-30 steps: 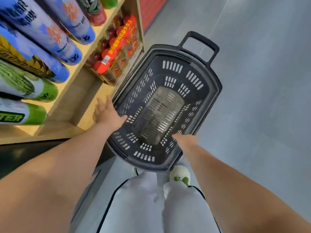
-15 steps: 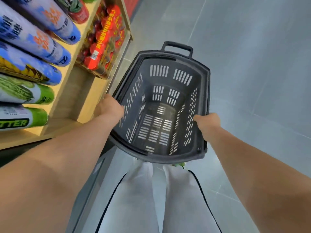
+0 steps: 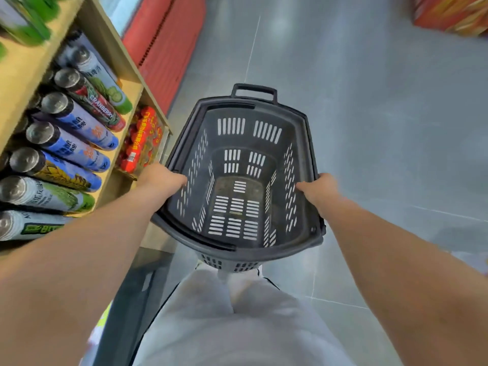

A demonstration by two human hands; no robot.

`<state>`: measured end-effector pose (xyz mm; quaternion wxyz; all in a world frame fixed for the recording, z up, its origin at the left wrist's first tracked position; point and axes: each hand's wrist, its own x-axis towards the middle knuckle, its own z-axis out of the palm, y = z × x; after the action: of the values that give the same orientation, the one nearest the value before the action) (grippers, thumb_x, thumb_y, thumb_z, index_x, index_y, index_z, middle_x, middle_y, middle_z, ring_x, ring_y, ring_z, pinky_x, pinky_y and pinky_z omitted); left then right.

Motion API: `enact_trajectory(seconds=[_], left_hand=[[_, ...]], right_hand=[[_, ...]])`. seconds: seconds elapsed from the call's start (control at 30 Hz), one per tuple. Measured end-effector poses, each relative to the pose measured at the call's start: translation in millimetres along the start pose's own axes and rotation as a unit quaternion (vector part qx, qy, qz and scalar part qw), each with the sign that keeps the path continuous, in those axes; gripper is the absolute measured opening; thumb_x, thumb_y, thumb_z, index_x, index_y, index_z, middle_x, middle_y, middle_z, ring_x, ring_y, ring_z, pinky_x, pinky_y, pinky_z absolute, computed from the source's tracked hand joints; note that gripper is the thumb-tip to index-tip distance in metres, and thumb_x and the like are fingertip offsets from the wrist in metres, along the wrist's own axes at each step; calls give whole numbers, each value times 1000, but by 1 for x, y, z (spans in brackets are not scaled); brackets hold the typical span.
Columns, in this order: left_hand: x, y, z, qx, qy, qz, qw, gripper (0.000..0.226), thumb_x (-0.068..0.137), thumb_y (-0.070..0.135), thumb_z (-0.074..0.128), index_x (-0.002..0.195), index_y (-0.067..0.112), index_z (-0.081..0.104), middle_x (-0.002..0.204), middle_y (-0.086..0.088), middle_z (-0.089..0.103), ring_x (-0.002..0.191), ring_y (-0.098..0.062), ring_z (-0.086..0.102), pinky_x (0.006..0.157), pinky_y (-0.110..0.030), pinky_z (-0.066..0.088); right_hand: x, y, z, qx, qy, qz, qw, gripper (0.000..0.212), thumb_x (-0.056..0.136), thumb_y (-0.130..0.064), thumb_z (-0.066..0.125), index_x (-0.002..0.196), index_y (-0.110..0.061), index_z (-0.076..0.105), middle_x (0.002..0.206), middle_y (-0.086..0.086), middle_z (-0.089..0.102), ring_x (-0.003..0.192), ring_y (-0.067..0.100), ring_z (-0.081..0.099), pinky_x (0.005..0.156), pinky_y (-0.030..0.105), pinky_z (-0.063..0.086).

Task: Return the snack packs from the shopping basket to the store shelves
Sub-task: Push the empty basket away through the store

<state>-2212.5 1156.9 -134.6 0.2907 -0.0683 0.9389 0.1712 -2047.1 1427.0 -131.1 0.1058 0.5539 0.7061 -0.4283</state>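
Left of basket: shelf (image 3: pixel 126 83) carrying cans (image 3: pixel 66 143) that lie end-out towards the aisle. Under them, just left of the basket's left rim, red snack packs (image 3: pixel 140 143) sit on the low shelf, apparently already returned.

Left hand (image 3: pixel 161 178): grip clamped over the basket's left rim, knuckles close to those packs. Risk: any leftward swing knocks the packs or clips the shelf edge.

Basket (image 3: pixel 277 250): only the bare slotted bottom shows, no packs inside. It looks lifted, above the person's legs. The far-end handle (image 3: pixel 254 88) is unused, so the load hangs on two rim holds. Risk: one hold slips, the basket tips and drops onto the legs.

Right hand (image 3: pixel 317 188): grip clamped over the basket's right rim.

Right of basket: grey floor (image 3: pixel 383 114), then orange boxes (image 3: pixel 449 11) well beyond the far right corner. Low collision risk there.

Main miss risk: I can't see the basket's outer underside or the other shelves, so "done" is only a judgement.
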Motion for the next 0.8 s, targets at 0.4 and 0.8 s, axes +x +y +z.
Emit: enact_trajectory(seconds=[0.4,0.8], left_hand=[[-89,92,17,10,-44,253,966,27,69,28,69,81,6,61,65,-3,55,61,-21,53,48,-25,37],[-300,102,141,99,-198,476,851,26,58,27,61,83,18,61,81,-3,66,75,-29,63,72,-40,57]], right_hand=[[-136,119,-58,183,286,73,938,26,76,-25,72,87,-11,54,68,1,54,59,19,52,51,26,38],[-336,332,-70,322,474,241,784,37,79,-22,68,109,-4,55,97,10,59,84,30,56,67,32,42]])
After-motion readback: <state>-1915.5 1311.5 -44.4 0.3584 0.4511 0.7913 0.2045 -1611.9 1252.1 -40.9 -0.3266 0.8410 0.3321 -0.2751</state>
